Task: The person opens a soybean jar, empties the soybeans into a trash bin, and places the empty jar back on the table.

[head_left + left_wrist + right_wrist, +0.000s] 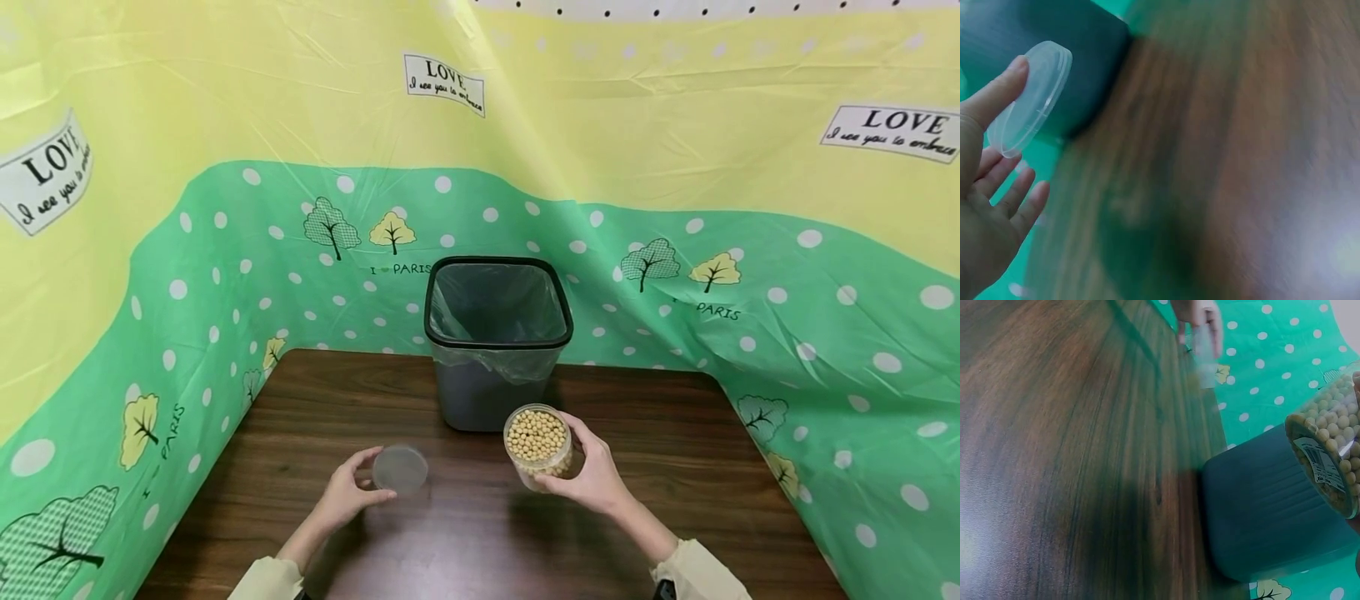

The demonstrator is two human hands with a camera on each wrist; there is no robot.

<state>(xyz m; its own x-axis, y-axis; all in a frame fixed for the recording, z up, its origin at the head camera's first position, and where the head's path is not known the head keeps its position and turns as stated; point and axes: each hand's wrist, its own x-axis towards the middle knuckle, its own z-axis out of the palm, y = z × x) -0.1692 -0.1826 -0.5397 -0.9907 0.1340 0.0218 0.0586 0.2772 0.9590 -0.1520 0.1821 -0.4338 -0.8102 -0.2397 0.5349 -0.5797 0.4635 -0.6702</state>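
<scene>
A clear round plastic lid [401, 469] is pinched at its edge by my left hand [349, 493], above the table. In the left wrist view the thumb presses one face of the lid [1034, 100], while the other fingers [1022, 194] reach past its far side. My right hand [592, 471] grips a clear jar [538, 446] of round, pale yellow beans from its right side. The jar is uncovered and held off the table. A printed label shows on the base of the jar [1325, 456] in the right wrist view.
A dark grey trash bin [491, 387] with a black rim and a clear liner stands at the back of the brown wooden table [360, 383], just behind the jar. Green and yellow printed cloth [675, 167] hangs around the back and sides.
</scene>
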